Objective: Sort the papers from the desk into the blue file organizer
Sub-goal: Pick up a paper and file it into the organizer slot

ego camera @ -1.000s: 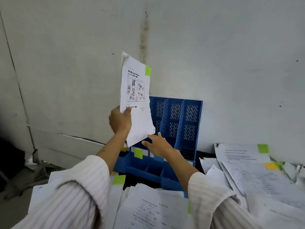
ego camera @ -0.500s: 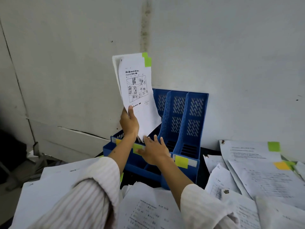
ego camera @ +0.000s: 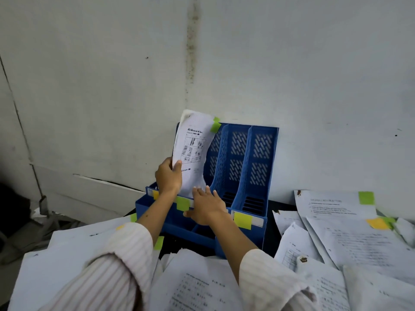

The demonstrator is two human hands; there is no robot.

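White printed sheet (ego camera: 193,151) with a green tab stands bowed in the blue file organizer (ego camera: 247,167), its foot down in a left slot. My left hand (ego camera: 168,176) pinches its edge; my right hand (ego camera: 207,205), fingers straight, rests against its base.

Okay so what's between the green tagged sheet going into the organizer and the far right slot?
In the head view, one empty blue slot separates the held sheet from the rightmost slot of the organizer.
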